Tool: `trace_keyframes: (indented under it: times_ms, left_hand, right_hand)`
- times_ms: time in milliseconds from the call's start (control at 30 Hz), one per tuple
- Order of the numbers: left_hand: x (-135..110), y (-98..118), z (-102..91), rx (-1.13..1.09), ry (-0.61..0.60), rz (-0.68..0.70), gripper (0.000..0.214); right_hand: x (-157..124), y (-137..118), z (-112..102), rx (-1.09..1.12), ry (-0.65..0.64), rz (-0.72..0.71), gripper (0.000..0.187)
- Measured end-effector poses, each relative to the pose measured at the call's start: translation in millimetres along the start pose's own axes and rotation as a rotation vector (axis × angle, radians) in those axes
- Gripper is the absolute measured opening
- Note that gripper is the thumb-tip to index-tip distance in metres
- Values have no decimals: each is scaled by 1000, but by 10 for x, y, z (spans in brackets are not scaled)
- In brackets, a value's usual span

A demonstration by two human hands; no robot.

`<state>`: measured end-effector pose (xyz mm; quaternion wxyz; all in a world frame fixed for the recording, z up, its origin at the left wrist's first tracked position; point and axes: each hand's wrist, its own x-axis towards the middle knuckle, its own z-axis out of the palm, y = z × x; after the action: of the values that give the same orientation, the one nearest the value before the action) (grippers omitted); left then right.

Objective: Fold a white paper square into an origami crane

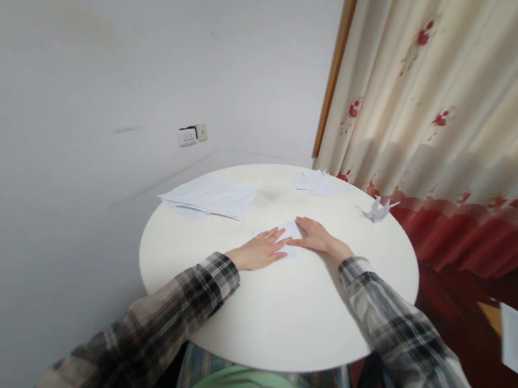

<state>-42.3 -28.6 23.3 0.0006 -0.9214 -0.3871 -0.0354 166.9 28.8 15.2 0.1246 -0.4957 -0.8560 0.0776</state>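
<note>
A small white folded paper [286, 232] lies near the middle of the round white table [267, 316]. My left hand [260, 250] rests flat on its near left part, fingers stretched out. My right hand [316, 235] lies flat on its right side, fingers extended toward the left. Both hands press the paper down against the tabletop. Both arms wear plaid sleeves.
A stack of white sheets [210, 199] lies at the table's left. More folded paper [315, 182] sits at the far edge, and a paper crane [379, 209] stands at the far right. A flowered curtain [454, 108] hangs behind; a wall socket [192, 135] is on the wall.
</note>
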Motion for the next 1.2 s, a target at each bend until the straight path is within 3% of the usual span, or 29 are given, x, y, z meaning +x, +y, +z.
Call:
trace_keyframes:
  times_ms: [200,400,633,767,867,967,1067,1133,1200]
  left_hand:
    - [-19,-1,-10,-24,21,3,49]
    - [-41,-25,-55,-77,73,36,66]
    - [-47,-23,-93,-36,151,96,40]
    - [-37,-35,-69,-34,137,122,43]
    - [-34,-51,-49,-100,157,88,43]
    - [-32,-61,-67,-282,280,18,39]
    - [0,-67,-98,-576,515,-154,34]
    - [44,-68,-95,-817,689,-321,32]
    - [89,-69,-65,-1095,777,-425,30]
  right_hand:
    - [-44,-1,24,-21,23,-39,76]
    - [-64,22,54,-23,247,-134,45]
    - [-60,71,37,4,343,-107,45]
    - [-67,62,24,80,360,-54,46]
    - [-66,64,9,206,452,40,47]
    - [-67,87,-12,368,585,136,50]
    - [-73,108,-25,533,660,170,50]
    - [-78,104,-15,668,625,174,47]
    - [-83,83,14,808,520,164,44]
